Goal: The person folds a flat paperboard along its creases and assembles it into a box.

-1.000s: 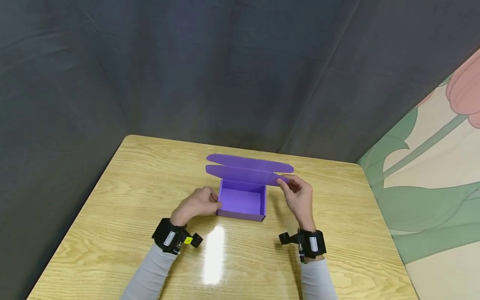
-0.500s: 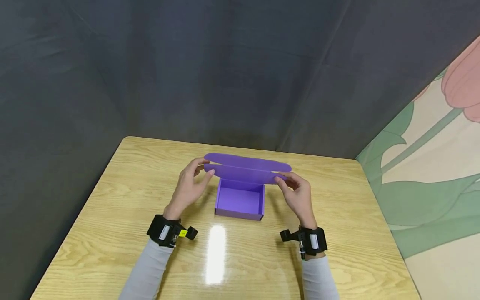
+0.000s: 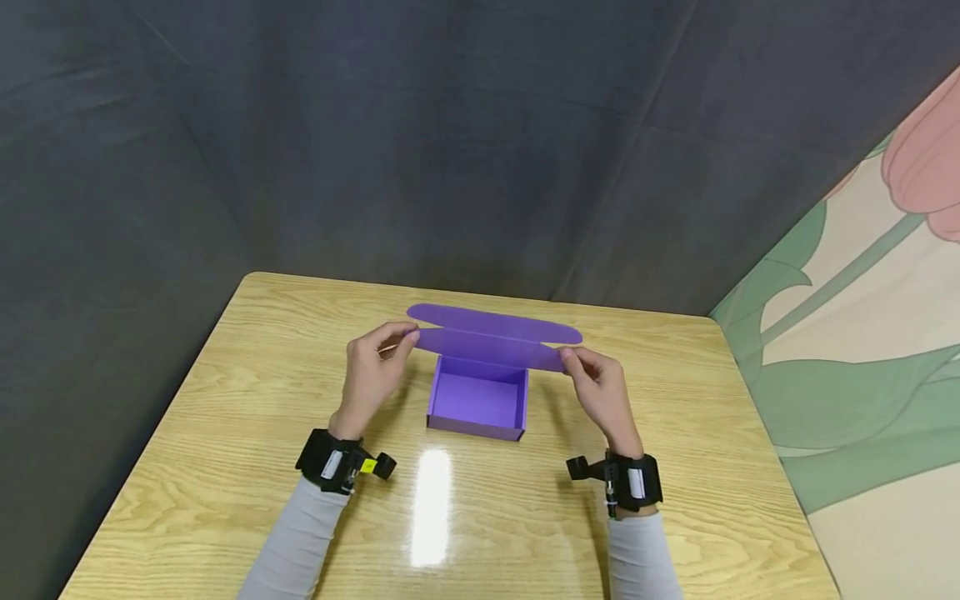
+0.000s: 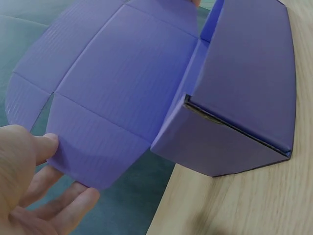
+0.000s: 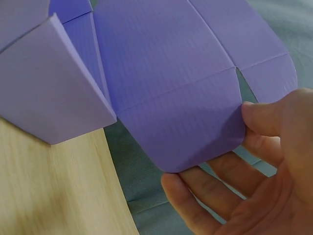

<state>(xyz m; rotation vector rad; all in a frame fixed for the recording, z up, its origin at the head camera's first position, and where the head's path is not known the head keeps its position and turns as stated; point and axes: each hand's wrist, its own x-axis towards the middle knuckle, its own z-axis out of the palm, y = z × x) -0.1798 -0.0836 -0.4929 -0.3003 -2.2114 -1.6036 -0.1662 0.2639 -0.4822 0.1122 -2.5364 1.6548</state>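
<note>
A purple cardboard box (image 3: 477,398) stands on the table with its lid (image 3: 480,346) raised at the back. The lid's long front flap (image 3: 495,323) stretches out beyond it, and the box's inside is bare. My left hand (image 3: 372,367) pinches the lid's left side flap (image 4: 98,142) between thumb and fingers. On the other end, my right hand (image 3: 602,396) pinches the right side flap (image 5: 190,122), thumb on the inner face and fingers behind. Both side flaps lie nearly level with the lid panel in the wrist views.
The wooden table (image 3: 247,400) reaches back to a dark curtain (image 3: 465,150). A floral-patterned panel (image 3: 862,400) stands along the right side. Black wrist cameras (image 3: 333,462) sit on both forearms.
My left hand has left the box's left wall, moved up and taken hold of the lid's left side flap. The right hand keeps its flap, shifting slightly.
</note>
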